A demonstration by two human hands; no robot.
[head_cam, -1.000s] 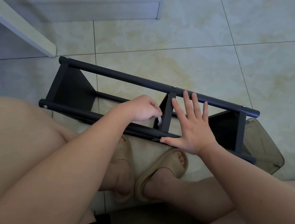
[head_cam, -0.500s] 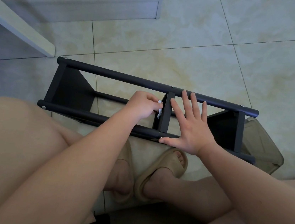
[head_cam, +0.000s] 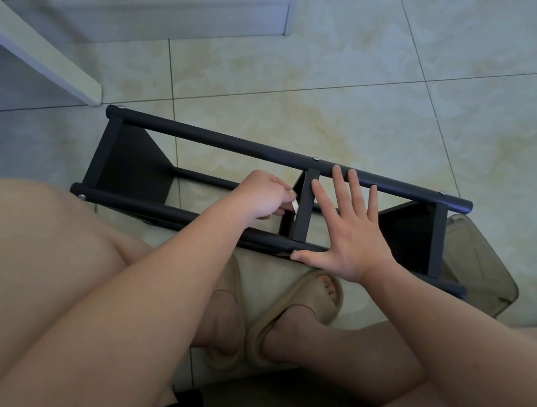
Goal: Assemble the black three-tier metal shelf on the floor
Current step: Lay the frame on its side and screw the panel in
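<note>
Item: black metal shelf (head_cam: 220, 143), lying on its side on the tiled floor (head_cam: 342, 87) before a seated person's sandalled feet (head_cam: 294, 311). Two long tubes ran left to right, joined by flat panels. Left hand (head_cam: 261, 195): fingers curled closed, pinching a small white piece (head_cam: 295, 205) against the middle panel (head_cam: 306, 204). Right hand (head_cam: 350, 232): fingers spread wide and flat, holding nothing, fingertips on the far tube, thumb on the near tube. Translucent bin (head_cam: 479, 263) just beside the shelf's right end.
</note>
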